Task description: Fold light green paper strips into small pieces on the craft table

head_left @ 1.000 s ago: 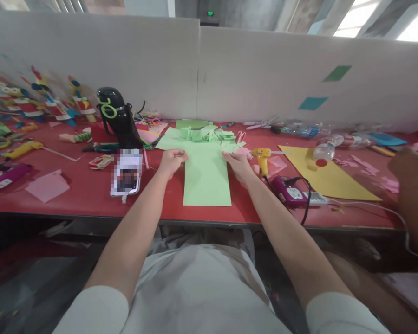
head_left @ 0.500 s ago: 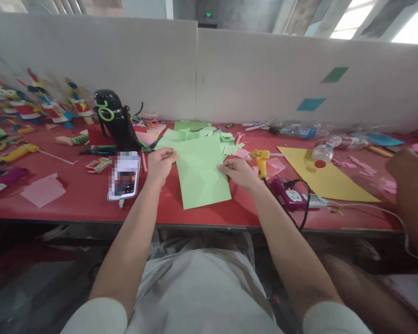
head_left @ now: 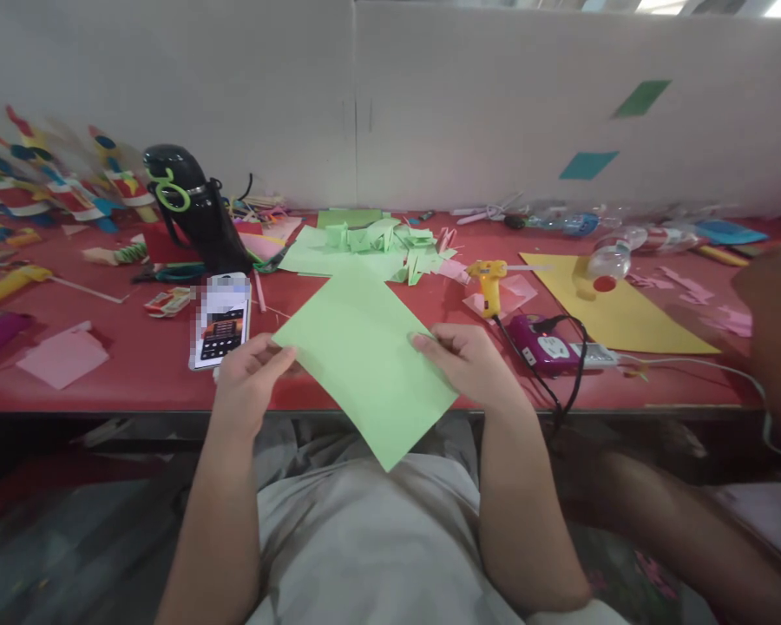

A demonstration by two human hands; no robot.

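Observation:
A sheet of light green paper (head_left: 374, 360) is held up between my two hands, turned so one corner points down past the table's front edge. My left hand (head_left: 251, 378) pinches its left corner between thumb and fingers. On the other side, my right hand (head_left: 469, 365) grips the right edge, thumb on top and fingers underneath. Behind the sheet lies a pile of cut and folded green paper pieces (head_left: 383, 239). A phone (head_left: 222, 321) with a lit screen rests just beyond my left hand.
A yellow glue gun (head_left: 488, 286) and a purple power strip (head_left: 543, 345) with cables lie to the right. Yellow paper (head_left: 625, 312) bears a plastic bottle (head_left: 608, 265). A black flask (head_left: 192, 213) stands left. Another person's arm (head_left: 777, 338) reaches in at far right.
The green sheet has come closer to my body and turned from upright to a diamond position. Both hands have moved nearer with it. The view has tilted down.

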